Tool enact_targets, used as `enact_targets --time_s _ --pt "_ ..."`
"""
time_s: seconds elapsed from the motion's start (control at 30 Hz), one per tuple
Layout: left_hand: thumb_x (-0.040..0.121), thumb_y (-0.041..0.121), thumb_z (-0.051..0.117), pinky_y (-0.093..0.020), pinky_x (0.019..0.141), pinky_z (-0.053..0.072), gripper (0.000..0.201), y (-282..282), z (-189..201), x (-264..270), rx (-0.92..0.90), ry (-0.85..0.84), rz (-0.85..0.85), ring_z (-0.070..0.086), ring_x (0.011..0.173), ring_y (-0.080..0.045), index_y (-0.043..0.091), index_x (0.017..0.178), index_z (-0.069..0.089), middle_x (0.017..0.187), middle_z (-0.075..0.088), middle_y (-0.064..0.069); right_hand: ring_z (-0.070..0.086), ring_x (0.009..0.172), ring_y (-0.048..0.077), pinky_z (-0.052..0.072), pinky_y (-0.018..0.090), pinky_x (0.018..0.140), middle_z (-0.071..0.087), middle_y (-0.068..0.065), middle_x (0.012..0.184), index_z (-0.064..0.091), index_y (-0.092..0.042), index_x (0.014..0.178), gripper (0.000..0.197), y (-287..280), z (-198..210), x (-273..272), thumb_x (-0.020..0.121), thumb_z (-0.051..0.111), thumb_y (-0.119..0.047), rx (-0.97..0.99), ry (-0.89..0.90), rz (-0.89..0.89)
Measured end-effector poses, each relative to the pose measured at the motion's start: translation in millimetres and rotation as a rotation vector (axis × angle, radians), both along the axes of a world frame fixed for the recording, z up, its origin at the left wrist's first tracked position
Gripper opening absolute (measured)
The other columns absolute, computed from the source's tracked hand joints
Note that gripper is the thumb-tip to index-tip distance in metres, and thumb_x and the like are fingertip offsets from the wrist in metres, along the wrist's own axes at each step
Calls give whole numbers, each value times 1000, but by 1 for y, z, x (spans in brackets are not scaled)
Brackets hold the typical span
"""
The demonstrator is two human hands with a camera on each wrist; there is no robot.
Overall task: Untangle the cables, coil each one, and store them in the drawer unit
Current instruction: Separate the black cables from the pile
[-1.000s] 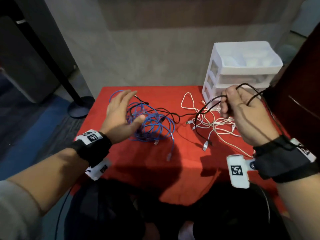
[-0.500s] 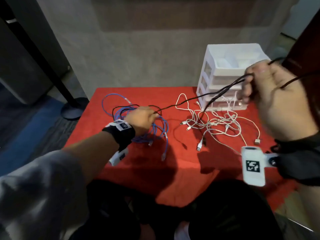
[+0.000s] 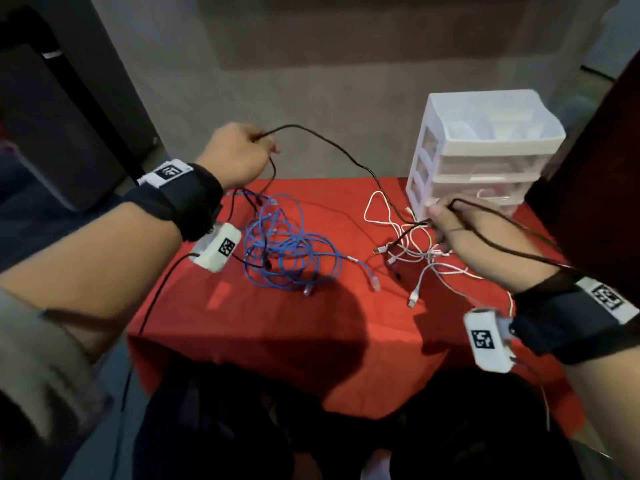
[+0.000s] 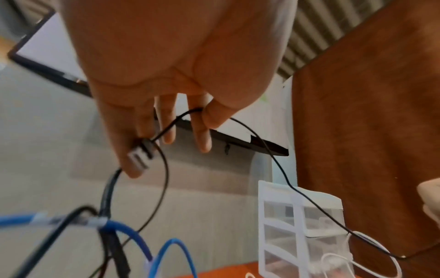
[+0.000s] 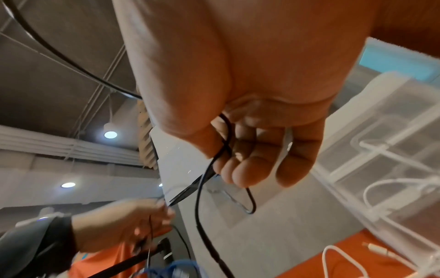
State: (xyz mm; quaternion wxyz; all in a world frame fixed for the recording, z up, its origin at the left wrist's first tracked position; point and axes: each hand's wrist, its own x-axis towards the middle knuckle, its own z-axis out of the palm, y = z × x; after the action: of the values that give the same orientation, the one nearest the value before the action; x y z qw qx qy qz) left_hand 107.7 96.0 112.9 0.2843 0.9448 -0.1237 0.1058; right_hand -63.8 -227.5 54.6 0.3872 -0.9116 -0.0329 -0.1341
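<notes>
A thin black cable [image 3: 332, 147] arcs in the air between my two hands. My left hand [image 3: 239, 154] is raised above the table's back left and pinches the cable [image 4: 240, 124] between thumb and fingers; a USB plug [image 4: 140, 154] hangs by its fingers [image 4: 202, 139]. My right hand [image 3: 460, 226] is low, beside the white drawer unit [image 3: 485, 157], with its fingers [image 5: 252, 169] curled round the black cable [image 5: 202, 188]. A blue cable tangle [image 3: 287, 251] lies on the red table [image 3: 277, 341], with dark cable strands through it. A white cable tangle [image 3: 415, 251] lies under my right hand.
The drawer unit [image 4: 300, 229] stands at the table's back right against a dark brown panel [image 3: 595, 188]. Its drawers look shut. A black stand [image 3: 69, 84] rises at the left. A concrete wall [image 3: 311, 81] is behind the table.
My left hand rose from the blue tangle, lifting the black cable high. My right hand came down from in front of the drawer unit to just above the white cables.
</notes>
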Motion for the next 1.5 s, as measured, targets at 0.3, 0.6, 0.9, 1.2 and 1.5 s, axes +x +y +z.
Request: enact_targets --time_s 0.3,0.6,0.9,1.2,1.5 --pt "110 35 32 -26 64 42 36 -1 -9 -4 -480 24 -126 61 67 -21 20 95 60 71 72 -5 60 72 37 54 55 75 62 16 73 58 -18 81 32 24 -3 6 101 52 -42 51 -4 63" --pt "112 35 24 -31 69 51 39 -38 -13 -44 -983 -23 -99 63 58 -14 17 97 55 52 48 6 63 70 35 53 42 68 67 14 74 63 -15 86 27 39 -3 6 103 54 -34 135 -19 65" --pt "105 37 39 -45 85 56 37 -90 -12 -110 -577 99 -655 70 93 -21 18 117 68 109 75 -9 64 69 4 48 23 67 70 -9 79 69 -24 95 10 96 16 26 100 60 -24 329 -152 138" --pt "109 26 36 -32 126 14 35 -73 2 -96 -315 -155 -617 33 143 -6 26 131 63 137 58 16 61 72 -7 46 14 69 69 -15 78 68 -23 95 23 102 40 27 98 62 -1 287 -32 372" --pt "87 69 57 -18 112 30 93 -20 -50 -64 -186 237 -484 39 141 -5 27 161 19 157 39 -2 62 57 11 43 21 51 60 2 72 62 -14 91 21 86 78 60 107 50 -20 659 -235 145"
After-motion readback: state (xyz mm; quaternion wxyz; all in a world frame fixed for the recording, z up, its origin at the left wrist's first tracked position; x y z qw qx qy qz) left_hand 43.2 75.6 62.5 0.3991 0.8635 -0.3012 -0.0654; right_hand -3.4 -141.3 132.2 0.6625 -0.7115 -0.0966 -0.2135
